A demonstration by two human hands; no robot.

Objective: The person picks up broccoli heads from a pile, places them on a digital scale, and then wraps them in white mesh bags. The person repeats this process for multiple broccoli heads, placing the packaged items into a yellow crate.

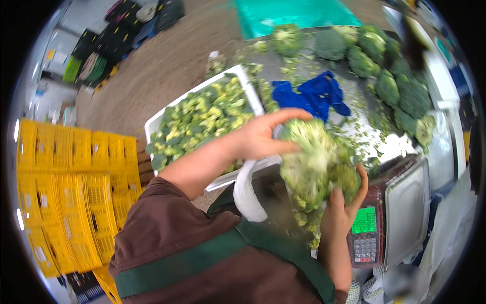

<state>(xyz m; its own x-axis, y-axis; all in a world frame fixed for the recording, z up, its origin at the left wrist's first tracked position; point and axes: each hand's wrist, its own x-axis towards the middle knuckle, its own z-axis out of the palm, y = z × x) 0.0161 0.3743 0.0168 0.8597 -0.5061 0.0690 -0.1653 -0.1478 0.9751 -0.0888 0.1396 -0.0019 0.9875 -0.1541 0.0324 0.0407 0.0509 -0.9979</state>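
Observation:
Close in front of my body, both hands grip a large head of broccoli (309, 164), its pale stem side turned up and the picture there somewhat blurred. My left hand (266, 134) clasps its upper left edge, thumb and fingers around it. From below right, my right hand (341, 210) cups the lower part, with fingertips along the side. Cut florets fill a white tub (249, 87) to the left, partly behind my left forearm. A crumpled blue cloth or glove (314, 96) lies on the metal table (362, 93) just beyond the broccoli.
Whole broccoli heads (387, 86) are piled at the table's far right, with green scraps scattered about. A scale (405, 213) with a lit green display stands at right. Yellow crates (76, 197) are stacked at left. Green plastic sheeting (298, 15) lies at the far edge.

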